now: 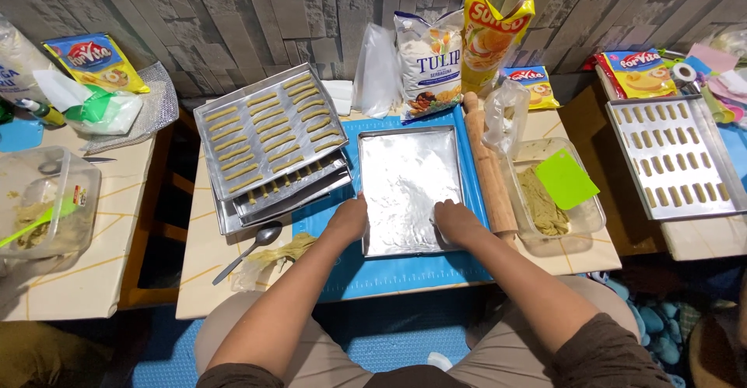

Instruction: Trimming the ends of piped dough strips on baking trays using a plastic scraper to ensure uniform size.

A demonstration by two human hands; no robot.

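Blue mat (pixel 405 275) bears shiny, bare tray (pixel 408 178).

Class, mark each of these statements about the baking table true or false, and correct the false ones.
1. Both hands rest on the empty baking tray. True: the left hand is at its near left edge, the right hand on its near right part.
2. The rolling pin lies left of that tray. False: it lies along its right side.
3. The spoon is in the right hand. False: it lies on the table, left of the left hand.
4. The stacked trays to the left hold rows of dough sticks. True.
5. A green scraper sits in the dough container. True.
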